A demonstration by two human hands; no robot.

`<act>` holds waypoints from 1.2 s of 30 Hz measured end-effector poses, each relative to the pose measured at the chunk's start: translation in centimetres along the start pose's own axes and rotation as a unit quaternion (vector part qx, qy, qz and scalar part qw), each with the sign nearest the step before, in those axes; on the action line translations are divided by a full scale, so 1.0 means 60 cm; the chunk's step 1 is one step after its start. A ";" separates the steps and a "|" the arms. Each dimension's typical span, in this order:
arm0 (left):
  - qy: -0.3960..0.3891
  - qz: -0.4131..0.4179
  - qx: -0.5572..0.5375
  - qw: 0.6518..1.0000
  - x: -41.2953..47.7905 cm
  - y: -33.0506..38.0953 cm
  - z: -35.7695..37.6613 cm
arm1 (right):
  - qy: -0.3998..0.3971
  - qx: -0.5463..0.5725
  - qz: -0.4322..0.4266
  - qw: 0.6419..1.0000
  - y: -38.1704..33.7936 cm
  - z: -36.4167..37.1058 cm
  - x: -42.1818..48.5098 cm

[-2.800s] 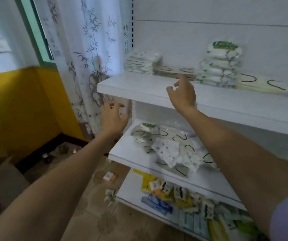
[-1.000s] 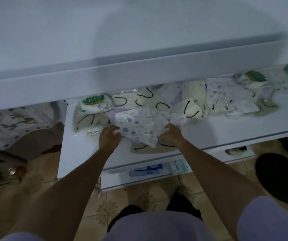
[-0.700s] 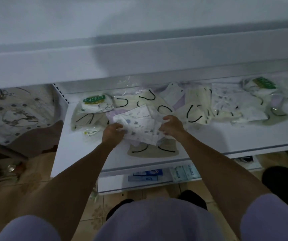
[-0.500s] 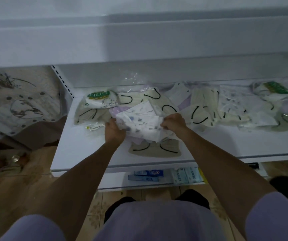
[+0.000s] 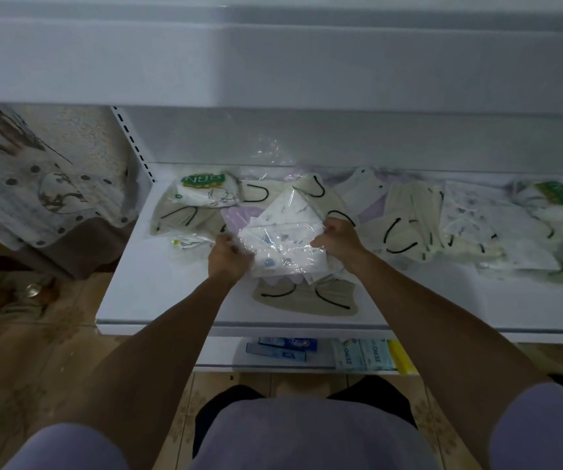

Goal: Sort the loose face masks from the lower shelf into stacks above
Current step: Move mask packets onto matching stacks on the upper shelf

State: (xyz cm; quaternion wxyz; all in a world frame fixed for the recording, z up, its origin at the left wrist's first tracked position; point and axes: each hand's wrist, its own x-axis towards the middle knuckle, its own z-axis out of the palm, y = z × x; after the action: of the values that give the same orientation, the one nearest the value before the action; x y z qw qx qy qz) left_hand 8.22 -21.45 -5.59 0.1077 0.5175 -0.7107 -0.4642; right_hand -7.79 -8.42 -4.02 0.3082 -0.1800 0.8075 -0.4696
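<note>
Gripped at both ends: with the left hand (image 5: 227,257), curled round the near-left edge of the bundle of printed masks (image 5: 283,239); with the right hand (image 5: 336,239), pinched at its far-right edge. Held just above the lower shelf (image 5: 158,293), over a beige mask (image 5: 304,296) with black ear loops, flat by the front lip.

Looked feather-light and floppy: several thin masks in glossy clear wrap. Judged slippery, and likely to fan out or slide apart if taken by one corner. Best taken as here, by two opposite edges, and squeezed flat to keep the layers squared. Nothing fragile, by the look of it, beyond film prone to creasing.

Farther back, spotted a lilac mask (image 5: 236,215) peeking from beneath the bundle, then a green-labelled pack (image 5: 205,188) at the left end and more loose masks (image 5: 409,225) strewn to the right. Above all that, caught only the front edge of the upper shelf (image 5: 273,62); saw nothing of the stacks up there.

Against a second ago: found the bundle gathered tighter and raised off the pile, no longer spread flat. Against nearly three seconds ago: had the right hand up by the stacks on the upper shelf and the left spread in mid-air; since then brought both down onto the loose pile.
</note>
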 end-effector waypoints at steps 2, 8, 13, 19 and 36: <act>0.024 0.000 -0.026 0.999 -0.001 0.000 0.006 | -0.013 0.001 -0.010 1.000 0.001 -0.003 0.001; 0.059 0.013 -0.052 0.997 -0.010 -0.001 0.007 | -0.002 0.017 -0.026 1.000 0.014 -0.017 -0.016; 0.051 0.068 -0.055 0.995 -0.004 0.009 -0.005 | 0.032 0.048 -0.050 0.997 0.003 -0.028 -0.022; 0.075 0.090 -0.063 0.991 -0.013 0.020 -0.020 | 0.033 0.027 -0.083 0.996 -0.009 -0.021 -0.024; -0.020 0.083 -0.097 0.992 0.004 0.055 0.025 | 0.051 -0.027 -0.059 0.997 -0.010 -0.037 -0.014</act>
State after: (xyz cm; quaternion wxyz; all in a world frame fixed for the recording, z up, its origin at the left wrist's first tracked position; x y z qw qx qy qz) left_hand 5.08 -20.71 -3.93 0.1810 0.4345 -0.7045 -0.5312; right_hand -8.65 -6.80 -2.40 0.2329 -0.2117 0.8228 -0.4732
